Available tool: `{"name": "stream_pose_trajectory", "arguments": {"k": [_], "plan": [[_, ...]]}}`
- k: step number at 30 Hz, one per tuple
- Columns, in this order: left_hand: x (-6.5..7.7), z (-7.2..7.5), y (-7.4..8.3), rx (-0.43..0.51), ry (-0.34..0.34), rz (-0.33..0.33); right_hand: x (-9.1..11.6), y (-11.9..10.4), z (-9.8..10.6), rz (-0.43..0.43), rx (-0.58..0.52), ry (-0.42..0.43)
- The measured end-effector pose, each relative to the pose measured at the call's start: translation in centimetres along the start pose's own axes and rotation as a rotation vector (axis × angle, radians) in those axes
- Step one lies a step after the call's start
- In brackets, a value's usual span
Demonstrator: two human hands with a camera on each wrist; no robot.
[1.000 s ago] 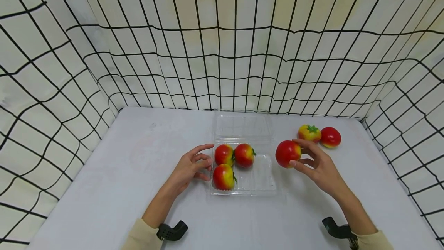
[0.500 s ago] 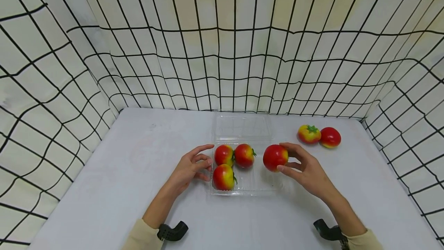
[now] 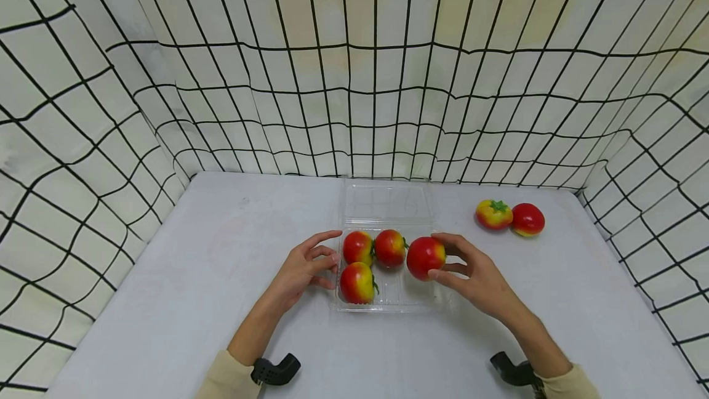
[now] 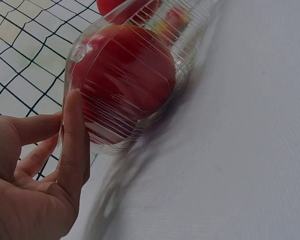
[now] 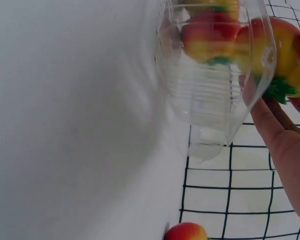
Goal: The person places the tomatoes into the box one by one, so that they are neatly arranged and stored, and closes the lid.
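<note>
My right hand [image 3: 476,279] holds a red-and-yellow tomato [image 3: 425,257] between thumb and fingers, over the right part of a clear plastic clamshell box [image 3: 412,297]. In the right wrist view this tomato [image 5: 285,55] shows its green leafy top above the box rim. Inside the box sit three more tomatoes: a back-left one [image 3: 357,247], a back-middle one [image 3: 390,247] and a front-left one [image 3: 357,283]. At the box's left side is my left hand [image 3: 303,268], its loosely bent fingers touching the edge. Up close, its fingertips meet the clear wall beside a tomato [image 4: 127,72].
Two other tomatoes, one yellow-topped [image 3: 493,214] and one red [image 3: 528,219], lie at the back right of the white table [image 3: 249,214]. The box's open lid [image 3: 388,202] lies back behind it. Black netting [image 3: 376,97] over white sheeting surrounds the table.
My right hand has carried its tomato leftward and a little nearer, from outside the box's right edge to over the box. My left hand has stayed in place.
</note>
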State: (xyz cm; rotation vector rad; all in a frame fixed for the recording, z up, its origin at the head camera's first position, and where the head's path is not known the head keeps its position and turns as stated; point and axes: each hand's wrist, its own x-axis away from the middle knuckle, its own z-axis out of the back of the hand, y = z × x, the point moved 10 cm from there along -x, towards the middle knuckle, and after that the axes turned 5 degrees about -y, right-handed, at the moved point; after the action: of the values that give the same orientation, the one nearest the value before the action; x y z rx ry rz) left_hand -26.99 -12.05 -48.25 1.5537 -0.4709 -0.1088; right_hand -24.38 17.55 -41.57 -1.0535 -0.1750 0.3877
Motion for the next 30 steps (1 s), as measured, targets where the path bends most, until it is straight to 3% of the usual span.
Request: {"name": "stream_pose_trajectory", "arguments": {"k": [18,30], "plan": [[-0.2,0.0,-0.3,0.002,0.028,0.019,-0.5,-0.6,-2.8,0.024,0.05,-0.064],[-0.1,0.0,-0.2,-0.006,0.012,0.004,-0.6,-1.2,-4.2,0.05,0.097,-0.114]]}}
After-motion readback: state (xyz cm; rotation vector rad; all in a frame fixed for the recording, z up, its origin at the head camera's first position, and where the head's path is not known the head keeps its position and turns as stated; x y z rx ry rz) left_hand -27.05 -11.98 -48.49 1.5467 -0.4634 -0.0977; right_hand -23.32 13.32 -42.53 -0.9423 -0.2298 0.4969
